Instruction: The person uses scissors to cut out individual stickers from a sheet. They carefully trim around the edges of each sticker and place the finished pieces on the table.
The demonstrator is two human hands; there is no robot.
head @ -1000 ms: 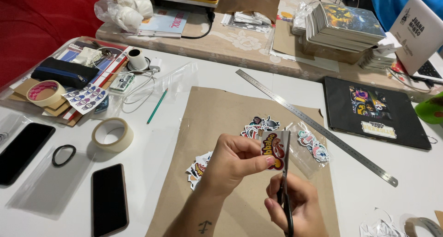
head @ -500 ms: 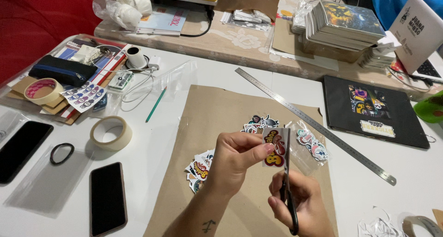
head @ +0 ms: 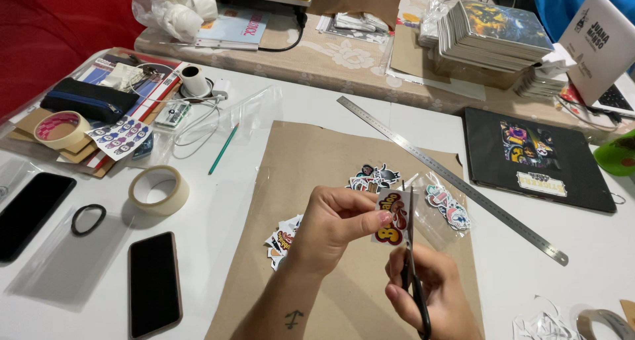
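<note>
We take this for a home craft corner, set up for making and packing stickers. We choose the sheet of brown kraft paper [head: 317,181] on the white worktop [head: 231,194] as our landmark. On it we see loose die-cut stickers [head: 374,177]; along its far right edge lies a long steel ruler [head: 456,181]. Left of it sit a roll of masking tape [head: 159,189] and two dark phones [head: 153,284]. Beyond it runs a second table under a flowered cloth [head: 331,55], carrying a stack of printed cards [head: 493,36]. Far left of it we see a red sofa [head: 59,29], which speaks for a home.
</note>
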